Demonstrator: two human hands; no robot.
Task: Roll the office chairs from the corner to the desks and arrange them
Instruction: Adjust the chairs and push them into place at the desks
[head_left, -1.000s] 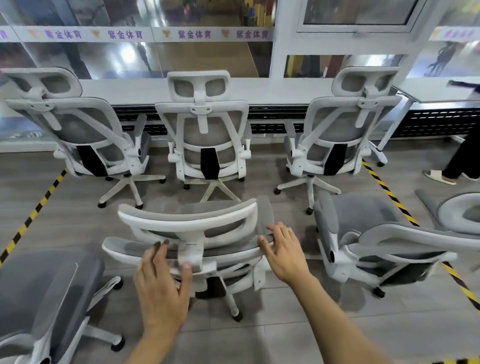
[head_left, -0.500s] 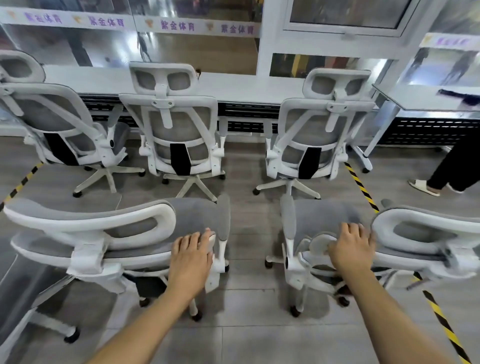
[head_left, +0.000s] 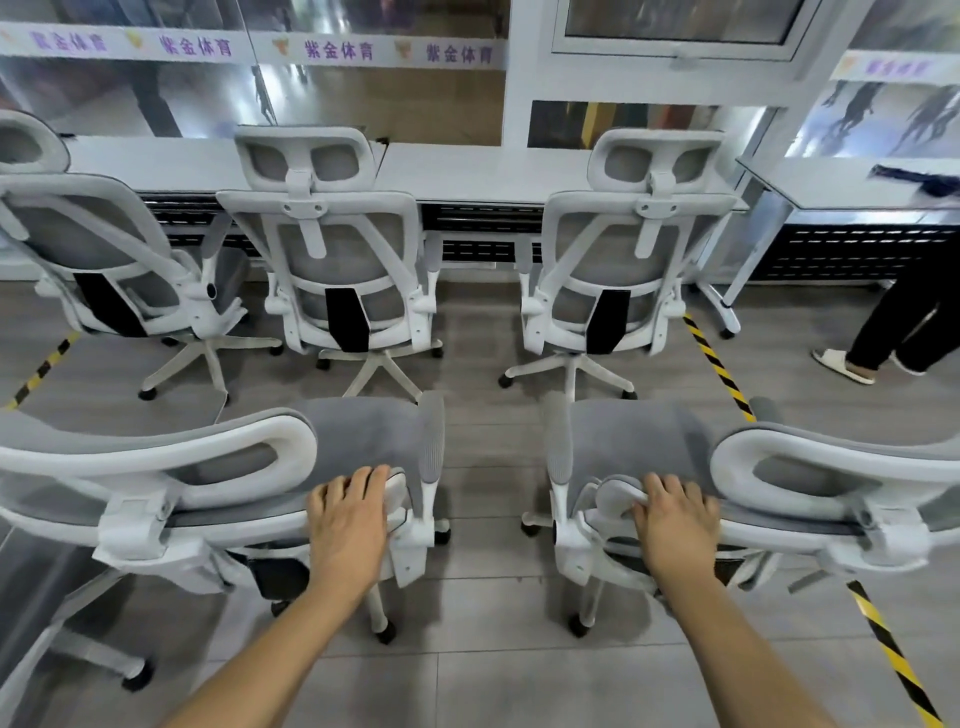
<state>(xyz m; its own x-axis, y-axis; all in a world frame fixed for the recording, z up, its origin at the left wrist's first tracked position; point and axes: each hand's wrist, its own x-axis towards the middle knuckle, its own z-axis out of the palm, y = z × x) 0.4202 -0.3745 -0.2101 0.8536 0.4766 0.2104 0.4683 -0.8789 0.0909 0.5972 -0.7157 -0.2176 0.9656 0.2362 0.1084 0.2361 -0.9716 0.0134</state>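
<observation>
**Both hands on two chairs, second row behind the desks**

My left hand (head_left: 349, 514) lies palm-down on the top edge of the backrest of the near left chair (head_left: 218, 483), close to that backrest's right corner. Fingers are curled over the white frame, together rather than spread; I grip the edge. My right hand (head_left: 672, 519) lies in the same way on the backrest of the near right chair (head_left: 779, 483), at its left corner, fingers folded over the rim beside a small round white part whose function I cannot tell.

The two near chairs stand side by side with a gap of bare floor (head_left: 493, 467) between them, armrests facing each other across the gap. Both face away from me, toward the desks.

Ahead, three more chairs stand at the long white desk (head_left: 467, 171) along the glass wall: far left chair (head_left: 104, 260), turned at an angle; middle chair (head_left: 343, 260), square to the desk; far right chair (head_left: 634, 260), also square. Each has a headrest and a black lumbar piece.

Yellow-and-black floor tape (head_left: 717, 364) runs diagonally at the right, passing under the near right chair. Another person's legs (head_left: 904, 322) show at the right edge, beside a second desk (head_left: 857, 187).
</observation>
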